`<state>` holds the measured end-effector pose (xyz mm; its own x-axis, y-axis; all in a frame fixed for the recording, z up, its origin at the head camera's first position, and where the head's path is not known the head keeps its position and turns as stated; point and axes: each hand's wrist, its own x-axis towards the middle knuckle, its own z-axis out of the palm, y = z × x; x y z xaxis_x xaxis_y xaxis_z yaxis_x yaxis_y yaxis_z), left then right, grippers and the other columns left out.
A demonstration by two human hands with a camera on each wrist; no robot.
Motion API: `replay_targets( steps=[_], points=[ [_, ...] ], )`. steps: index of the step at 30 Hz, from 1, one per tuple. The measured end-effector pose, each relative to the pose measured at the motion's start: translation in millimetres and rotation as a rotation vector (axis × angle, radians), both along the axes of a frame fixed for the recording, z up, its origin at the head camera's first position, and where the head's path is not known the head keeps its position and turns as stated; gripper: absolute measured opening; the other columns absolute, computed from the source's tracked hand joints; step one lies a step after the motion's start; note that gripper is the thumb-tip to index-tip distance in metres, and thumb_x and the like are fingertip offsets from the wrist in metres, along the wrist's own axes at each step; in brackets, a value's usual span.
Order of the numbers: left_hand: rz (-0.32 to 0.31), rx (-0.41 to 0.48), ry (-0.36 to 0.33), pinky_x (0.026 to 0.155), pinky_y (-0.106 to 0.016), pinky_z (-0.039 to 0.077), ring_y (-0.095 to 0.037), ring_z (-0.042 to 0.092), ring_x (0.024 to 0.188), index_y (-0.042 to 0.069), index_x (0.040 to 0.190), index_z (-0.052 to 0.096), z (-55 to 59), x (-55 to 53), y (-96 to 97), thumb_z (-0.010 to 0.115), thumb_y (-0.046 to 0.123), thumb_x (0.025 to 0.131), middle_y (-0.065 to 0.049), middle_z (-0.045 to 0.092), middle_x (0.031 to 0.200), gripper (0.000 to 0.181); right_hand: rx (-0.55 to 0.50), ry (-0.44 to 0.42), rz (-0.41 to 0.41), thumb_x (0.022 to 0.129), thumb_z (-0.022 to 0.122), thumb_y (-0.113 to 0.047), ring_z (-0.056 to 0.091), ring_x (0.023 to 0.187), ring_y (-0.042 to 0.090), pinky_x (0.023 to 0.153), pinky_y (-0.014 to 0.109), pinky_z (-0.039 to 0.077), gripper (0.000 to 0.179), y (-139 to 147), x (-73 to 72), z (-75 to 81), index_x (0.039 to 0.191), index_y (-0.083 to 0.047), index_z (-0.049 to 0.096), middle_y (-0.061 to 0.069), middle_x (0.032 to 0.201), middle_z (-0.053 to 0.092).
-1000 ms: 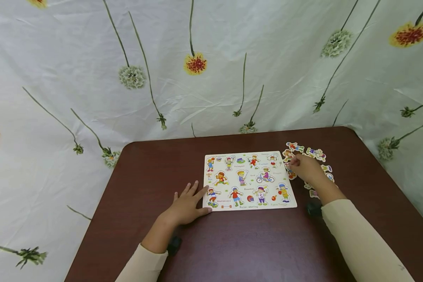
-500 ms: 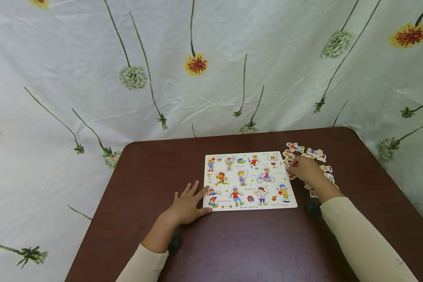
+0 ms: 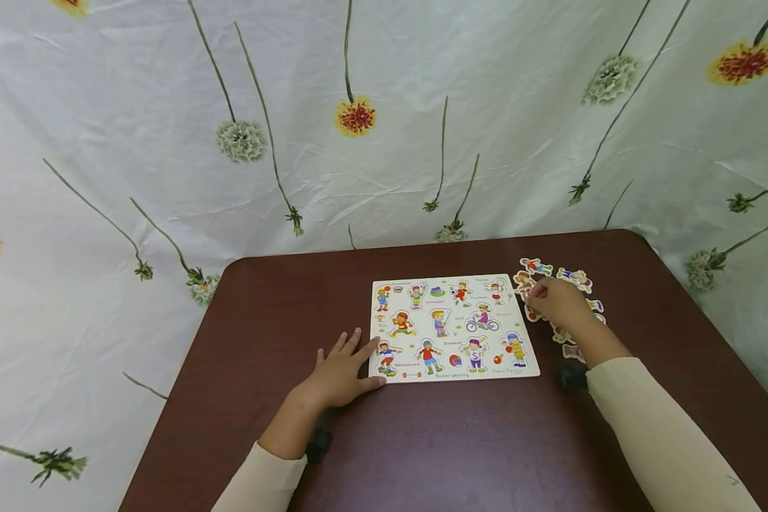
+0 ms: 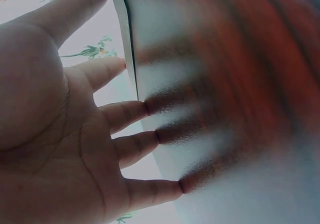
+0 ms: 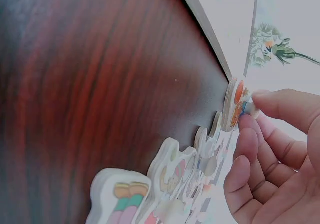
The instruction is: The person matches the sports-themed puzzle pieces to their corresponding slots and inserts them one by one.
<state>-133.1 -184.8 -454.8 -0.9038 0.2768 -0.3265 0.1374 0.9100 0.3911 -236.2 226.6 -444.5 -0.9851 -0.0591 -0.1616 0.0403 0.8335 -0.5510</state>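
Observation:
A white picture puzzle board (image 3: 448, 284) printed with sports children lies flat on the table. My left hand (image 3: 336, 377) rests spread beside it, thumb and index finger at its left edge; the left wrist view shows straight fingertips on the tabletop and the board's thin edge by them. Off the board's right side, my right hand (image 3: 560, 304) reaches over a cluster of cut-out puzzle pieces. In the right wrist view, its thumb and index finger pinch the small pale knob of a puzzle piece (image 5: 232, 109) with an orange and blue picture, standing close by the board's edge.
Other loose puzzle pieces (image 3: 574, 279) lie around and under the right hand, several with raised knobs. The dark reddish-brown table (image 3: 461, 441) has rounded far corners. Behind it hangs a white flower-print cloth (image 3: 397, 178).
My right hand has shifted very slightly to the right among the pieces, and the piece at its fingertips shows a little more. My left hand and the board stay in place.

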Motion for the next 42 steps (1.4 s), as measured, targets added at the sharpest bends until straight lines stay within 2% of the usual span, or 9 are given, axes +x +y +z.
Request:
replay_targets(
  steps=[6,20,26,30,37,42],
  points=[
    [0.0,0.001,0.004,0.116,-0.077,0.01,-0.04,0.01,0.158,0.026,0.16,0.034,0.1,-0.1,0.1,0.065,0.052,0.095,-0.015,0.016,0.17,0.077,-0.02,-0.007,-0.009,0.098,0.064,-0.022,0.056,0.072,0.02,0.059,0.029,0.045,0.021,-2.6,0.4,1.1,0.101,-0.001,0.063,0.012,0.089,0.065],
    [-0.002,-0.008,0.015,0.116,-0.077,0.011,-0.039,0.01,0.158,0.027,0.16,0.033,-2.4,-1.7,-0.3,0.064,0.053,0.095,-0.014,0.016,0.17,0.077,-0.04,0.085,0.059,0.096,0.064,-0.016,0.056,0.072,0.022,0.059,0.03,0.042,0.014,-30.1,2.5,6.2,0.102,-0.004,0.066,0.013,0.093,0.066],
    [0.002,-0.011,0.007,0.116,-0.077,0.011,-0.04,0.01,0.158,0.027,0.16,0.033,-2.0,-0.9,-0.6,0.065,0.052,0.095,-0.015,0.016,0.17,0.077,-0.052,0.109,0.081,0.096,0.065,-0.014,0.058,0.085,0.025,0.066,0.032,0.045,0.014,-45.7,2.4,5.0,0.104,-0.004,0.069,0.012,0.096,0.062],
    [0.001,-0.011,0.007,0.116,-0.077,0.011,-0.04,0.01,0.158,0.027,0.16,0.034,-1.9,-0.3,-0.4,0.064,0.053,0.095,-0.015,0.016,0.17,0.076,-0.071,0.121,0.097,0.095,0.065,-0.011,0.057,0.088,0.027,0.069,0.034,0.046,0.012,-57.1,2.9,5.1,0.103,-0.005,0.071,0.012,0.095,0.062],
    [0.009,-0.003,0.01,0.116,-0.077,0.011,-0.039,0.011,0.158,0.027,0.159,0.035,-1.9,0.1,-0.3,0.065,0.052,0.094,-0.015,0.016,0.17,0.076,-0.096,0.125,0.155,0.095,0.063,-0.008,0.058,0.094,0.028,0.081,0.042,0.048,0.01,-78.0,2.6,5.1,0.101,-0.006,0.071,0.014,0.101,0.063],
    [0.006,-0.005,0.012,0.116,-0.077,0.011,-0.039,0.011,0.158,0.027,0.159,0.034,-2.6,-0.2,-0.6,0.065,0.053,0.094,-0.015,0.016,0.17,0.077,-0.106,0.134,0.19,0.094,0.062,-0.006,0.057,0.089,0.025,0.077,0.038,0.048,0.01,-92.1,1.5,5.4,0.099,-0.006,0.07,0.013,0.1,0.06]
  ],
)
